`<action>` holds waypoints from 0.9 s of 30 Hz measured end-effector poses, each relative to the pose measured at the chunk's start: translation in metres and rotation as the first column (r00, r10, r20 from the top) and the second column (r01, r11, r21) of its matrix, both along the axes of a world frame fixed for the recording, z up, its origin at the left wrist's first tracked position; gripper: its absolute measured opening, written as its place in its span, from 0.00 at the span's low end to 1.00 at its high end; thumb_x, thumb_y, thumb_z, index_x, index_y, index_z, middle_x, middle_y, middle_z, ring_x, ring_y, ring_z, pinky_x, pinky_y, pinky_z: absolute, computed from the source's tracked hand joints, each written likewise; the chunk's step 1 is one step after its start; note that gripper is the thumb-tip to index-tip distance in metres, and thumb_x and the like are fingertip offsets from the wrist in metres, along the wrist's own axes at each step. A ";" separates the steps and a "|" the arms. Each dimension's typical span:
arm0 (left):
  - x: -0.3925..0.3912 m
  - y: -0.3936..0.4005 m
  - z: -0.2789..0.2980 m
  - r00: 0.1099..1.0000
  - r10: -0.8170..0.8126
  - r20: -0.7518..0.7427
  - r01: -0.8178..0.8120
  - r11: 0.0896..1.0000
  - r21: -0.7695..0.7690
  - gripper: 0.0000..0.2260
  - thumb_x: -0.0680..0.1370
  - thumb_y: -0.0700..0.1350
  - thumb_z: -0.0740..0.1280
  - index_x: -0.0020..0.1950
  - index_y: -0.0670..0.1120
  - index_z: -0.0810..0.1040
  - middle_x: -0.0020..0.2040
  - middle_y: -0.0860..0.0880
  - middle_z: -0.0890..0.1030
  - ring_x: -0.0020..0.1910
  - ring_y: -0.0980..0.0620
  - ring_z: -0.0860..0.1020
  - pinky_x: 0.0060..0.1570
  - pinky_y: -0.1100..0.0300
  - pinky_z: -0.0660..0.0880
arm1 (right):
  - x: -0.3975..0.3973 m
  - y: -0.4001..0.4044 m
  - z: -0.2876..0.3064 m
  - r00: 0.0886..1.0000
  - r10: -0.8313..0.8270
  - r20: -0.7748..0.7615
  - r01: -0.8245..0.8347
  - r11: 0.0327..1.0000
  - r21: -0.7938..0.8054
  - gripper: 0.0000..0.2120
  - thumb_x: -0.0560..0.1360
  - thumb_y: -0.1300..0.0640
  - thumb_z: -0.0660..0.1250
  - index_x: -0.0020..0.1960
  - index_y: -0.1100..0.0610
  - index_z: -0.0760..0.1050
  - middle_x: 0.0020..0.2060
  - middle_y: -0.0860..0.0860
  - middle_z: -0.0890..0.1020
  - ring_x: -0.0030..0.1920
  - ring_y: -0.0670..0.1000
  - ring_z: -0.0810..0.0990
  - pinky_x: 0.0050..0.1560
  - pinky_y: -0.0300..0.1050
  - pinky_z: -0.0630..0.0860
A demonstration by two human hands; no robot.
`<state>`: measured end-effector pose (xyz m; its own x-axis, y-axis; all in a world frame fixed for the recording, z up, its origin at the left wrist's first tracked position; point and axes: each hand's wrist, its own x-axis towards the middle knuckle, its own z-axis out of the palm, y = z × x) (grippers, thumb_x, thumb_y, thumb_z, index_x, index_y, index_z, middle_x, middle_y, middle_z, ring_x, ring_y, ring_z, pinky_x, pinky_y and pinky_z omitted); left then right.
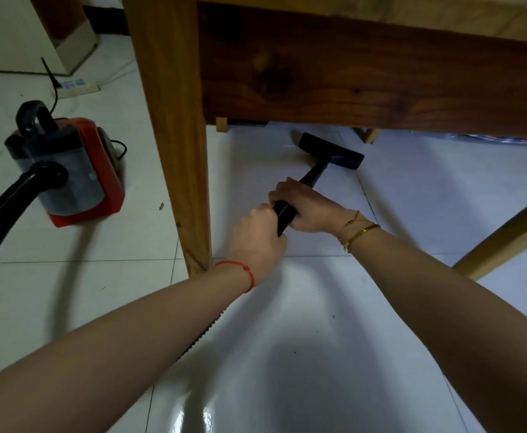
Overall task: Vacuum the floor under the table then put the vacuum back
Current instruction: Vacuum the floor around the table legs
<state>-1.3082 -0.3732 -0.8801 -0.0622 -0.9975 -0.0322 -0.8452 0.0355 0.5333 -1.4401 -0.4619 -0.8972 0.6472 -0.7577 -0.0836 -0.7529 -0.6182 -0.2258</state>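
both hands are on the black wand (pixel 287 210) of the vacuum. the left hand (pixel 257 237) has its grip wrapped round the near end, where the ribbed hose (pixel 2 214) joins. the right hand (pixel 302 207) has its grip curled round the wand just ahead of it, the two hands touching. the floor head (pixel 331 150) lies flat on the white tiled floor (pixel 287 339), under the table's apron (pixel 349 73) and to the right of the near table leg (pixel 177 135).

the red canister (pixel 77 170) stands on the floor to the left of that leg, hose attached, cord trailing toward a power strip (pixel 77 86).

judgement: the wand looks rigid and light, and a two-handed hold near the hose end suits pushing. the hose is flexible and may snag the leg. the canister looks heavier and is best lifted by its top handle (pixel 33 115).
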 end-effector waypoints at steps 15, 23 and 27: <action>0.037 0.030 0.006 0.997 -0.009 0.076 0.014 0.998 -0.056 0.06 0.75 0.41 0.65 0.49 0.44 0.70 0.36 0.51 0.71 0.31 0.52 0.70 0.26 0.62 0.64 | 0.033 0.034 -0.001 0.982 0.053 0.182 -0.035 0.994 -0.103 0.09 0.66 0.69 0.64 0.40 0.56 0.71 0.36 0.51 0.72 0.38 0.53 0.71 0.43 0.53 0.73; 0.074 0.103 0.017 0.995 -0.064 0.073 0.066 0.997 -0.034 0.07 0.73 0.42 0.65 0.45 0.47 0.66 0.31 0.55 0.66 0.26 0.58 0.65 0.24 0.64 0.60 | 0.062 0.103 0.000 0.968 0.138 0.209 -0.124 0.989 -0.075 0.09 0.67 0.66 0.65 0.44 0.55 0.74 0.39 0.50 0.73 0.43 0.51 0.71 0.53 0.47 0.70; 0.089 0.133 0.022 0.993 -0.097 0.067 0.098 0.995 -0.012 0.07 0.74 0.42 0.65 0.46 0.48 0.66 0.31 0.55 0.67 0.26 0.57 0.66 0.25 0.64 0.61 | 0.073 0.132 0.003 0.958 0.153 0.244 -0.145 0.988 -0.049 0.13 0.67 0.66 0.68 0.44 0.50 0.70 0.40 0.46 0.70 0.44 0.47 0.67 0.52 0.36 0.61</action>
